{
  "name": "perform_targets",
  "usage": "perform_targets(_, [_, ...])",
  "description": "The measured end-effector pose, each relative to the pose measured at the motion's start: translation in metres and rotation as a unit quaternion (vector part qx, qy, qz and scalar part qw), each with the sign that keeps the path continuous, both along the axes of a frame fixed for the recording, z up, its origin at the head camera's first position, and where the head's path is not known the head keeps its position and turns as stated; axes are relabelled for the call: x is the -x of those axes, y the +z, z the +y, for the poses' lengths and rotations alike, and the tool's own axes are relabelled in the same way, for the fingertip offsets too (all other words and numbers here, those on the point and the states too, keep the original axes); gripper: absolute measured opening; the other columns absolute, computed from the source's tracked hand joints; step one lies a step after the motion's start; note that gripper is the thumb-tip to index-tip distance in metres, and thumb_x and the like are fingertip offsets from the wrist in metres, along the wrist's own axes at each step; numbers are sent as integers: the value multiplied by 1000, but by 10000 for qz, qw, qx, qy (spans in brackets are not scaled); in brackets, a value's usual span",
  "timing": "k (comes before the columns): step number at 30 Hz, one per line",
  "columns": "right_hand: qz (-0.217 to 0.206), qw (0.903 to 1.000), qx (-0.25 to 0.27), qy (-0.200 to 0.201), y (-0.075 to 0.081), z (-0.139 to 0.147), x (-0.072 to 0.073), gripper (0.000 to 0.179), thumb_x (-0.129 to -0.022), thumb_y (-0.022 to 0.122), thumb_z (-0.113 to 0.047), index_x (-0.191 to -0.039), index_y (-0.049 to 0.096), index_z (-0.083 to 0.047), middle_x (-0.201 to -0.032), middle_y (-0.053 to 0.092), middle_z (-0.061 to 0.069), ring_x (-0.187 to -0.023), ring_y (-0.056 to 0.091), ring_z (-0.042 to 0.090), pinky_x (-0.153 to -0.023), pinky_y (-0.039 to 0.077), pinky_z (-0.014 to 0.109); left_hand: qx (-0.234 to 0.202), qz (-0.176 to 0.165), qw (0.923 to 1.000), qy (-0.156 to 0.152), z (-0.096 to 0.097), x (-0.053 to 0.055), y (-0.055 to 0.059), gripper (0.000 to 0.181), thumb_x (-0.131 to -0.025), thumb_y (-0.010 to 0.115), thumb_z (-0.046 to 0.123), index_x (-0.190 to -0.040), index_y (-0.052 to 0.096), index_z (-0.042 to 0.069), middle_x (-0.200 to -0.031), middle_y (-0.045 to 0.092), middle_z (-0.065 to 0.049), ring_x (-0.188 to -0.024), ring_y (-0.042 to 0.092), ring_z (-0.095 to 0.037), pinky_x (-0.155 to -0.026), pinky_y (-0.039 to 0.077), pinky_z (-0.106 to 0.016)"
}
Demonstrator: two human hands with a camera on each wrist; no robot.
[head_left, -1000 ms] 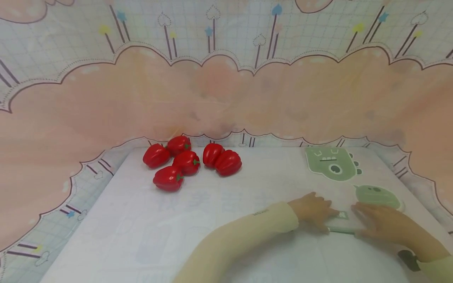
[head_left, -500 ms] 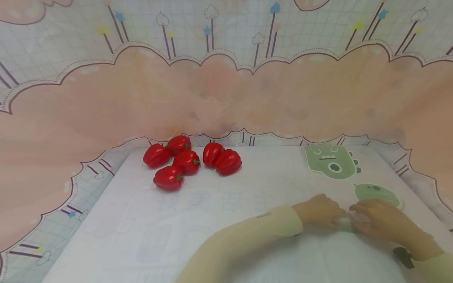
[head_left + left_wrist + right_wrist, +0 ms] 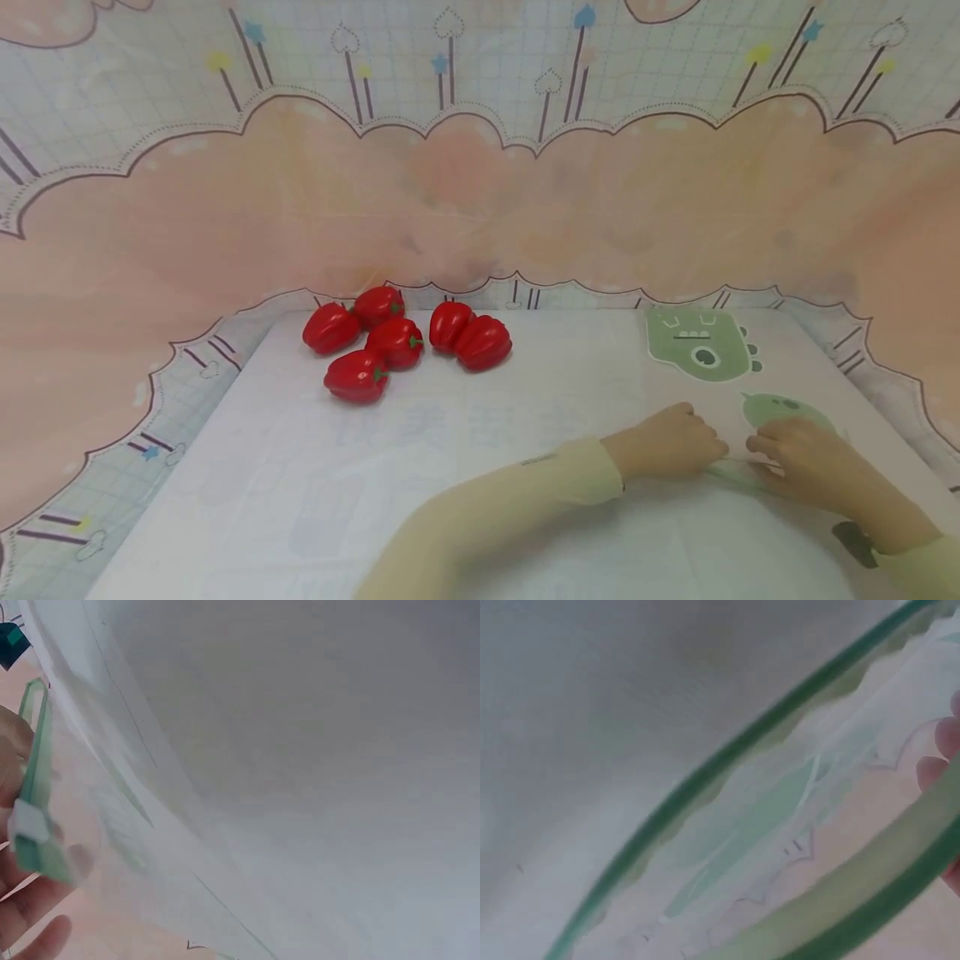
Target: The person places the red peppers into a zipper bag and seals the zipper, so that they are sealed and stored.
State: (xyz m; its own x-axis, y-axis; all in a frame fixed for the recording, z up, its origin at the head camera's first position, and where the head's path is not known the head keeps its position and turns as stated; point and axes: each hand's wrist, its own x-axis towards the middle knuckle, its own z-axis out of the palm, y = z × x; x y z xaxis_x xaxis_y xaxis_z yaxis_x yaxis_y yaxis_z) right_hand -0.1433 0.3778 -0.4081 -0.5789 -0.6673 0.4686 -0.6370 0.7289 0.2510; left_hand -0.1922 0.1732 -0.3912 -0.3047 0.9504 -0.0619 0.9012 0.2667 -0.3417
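Observation:
A translucent plastic bag with green cartoon dinosaur prints lies at the right of the table. My left hand, fingers curled, grips the green edge of its mouth. Facing it, my right hand pinches the same edge, thumb below. In the right wrist view the two green rims stand apart, with fingers at the far right. The left wrist view shows fingers around a green strip bearing a small whitish piece.
Several red bell peppers rest on the white table at the back left, two of them slightly apart from the others. A patterned cloth hangs behind. A dark green patch shows beside the right sleeve.
My left hand has gone from spread fingers to a curled grip on the bag's edge. The right hand's fingers have curled as well. The dinosaur prints have shifted slightly left; the peppers stay put.

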Motion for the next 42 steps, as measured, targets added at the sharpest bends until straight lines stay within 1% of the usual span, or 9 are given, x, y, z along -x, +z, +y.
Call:
perform_targets(1, [120, 9999, 15, 77, 1, -1, 0, 65, -96, 15, -53, -66, 60, -17, -61, 47, -11, -53, 43, 8, -50, 40, 27, -21, 51, 10000, -23, -3, 0, 2, 18, -95, 50, 29, -110, 60, 33, -102, 66, 18, -89, 59, 0, -81, 40, -17])
perform_targets(4, [394, 9990, 1, 216, 4, -3, 0, 64, -97, 15, -48, -65, 60, -16, -61, 47, -9, -53, 44, 11, -51, 41, 29, -67, 168, 9998, -27, -14, 3, 5, 19, -94, 51, 30, -112, 59, 33, -104, 65, 17, -92, 59, -1, -87, 40, -18])
perform_targets(10, [511, 9983, -52, 273, 12, -6, -3, 64, -99, 15, -45, -65, 61, -16, -61, 50, -7, -53, 46, 12, -52, 43, 31, -268, 320, 9991, 30, -38, 14, 10, 24, -92, 54, 31, -116, 58, 31, -106, 63, 16, -96, 59, -3, -96, 39, -21])
perform_targets(17, [894, 9945, 72, 542, 18, -16, -1, 58, -102, 18, -34, -62, 55, -14, -58, 44, -7, -51, 38, 10, -49, 34, 25, -627, 503, 9968, -8, -60, 21, 19, 21, -91, 53, 29, -109, 61, 24, -99, 66, 12, -92, 62, -5, -96, 41, -25])
perform_targets(23, [1207, 9914, 212, 451, 23, -31, -2, 58, -102, 19, -29, -64, 59, -9, -59, 52, -1, -52, 48, 16, -53, 42, 31, -1037, 764, 9916, -61, -60, 19, 16, 20, -92, 50, 33, -106, 61, 24, -96, 65, 12, -90, 61, -6, -91, 42, -25])
perform_targets(31, [1159, 9926, 295, 224, 27, -48, -4, 59, -102, 19, -31, -72, 63, -6, -63, 59, 4, -56, 56, 21, -54, 48, 36, -1114, 942, 9892, -110, -58, 18, 12, 22, -95, 48, 27, -114, 57, 22, -106, 63, 9, -101, 61, -7, -98, 43, -23])
perform_targets(34, [1122, 9930, 267, 242, 29, -49, -5, 56, -101, 19, -31, -76, 62, -6, -66, 58, 4, -58, 55, 21, -53, 47, 36, -1316, 1095, 9851, -170, -61, 23, 12, 22, -94, 49, 26, -115, 56, 23, -107, 63, 8, -100, 60, -7, -95, 44, -22])
perform_targets(37, [1054, 9939, 213, 261, 32, -49, -7, 55, -101, 18, -32, -78, 61, -7, -68, 58, 4, -58, 55, 21, -53, 46, 35, -1616, 1344, 9771, -346, -65, 30, 11, 19, -94, 48, 24, -111, 56, 23, -105, 63, 9, -98, 60, -6, -90, 46, -22])
perform_targets(42, [1025, 9939, 240, 322, 37, -50, -12, 53, -100, 20, -32, -74, 60, -8, -67, 57, 2, -59, 56, 19, -56, 47, 34, -1915, 1600, 9664, -613, -72, 37, 13, 17, -93, 47, 22, -107, 57, 22, -104, 63, 9, -99, 60, -5, -90, 46, -22])
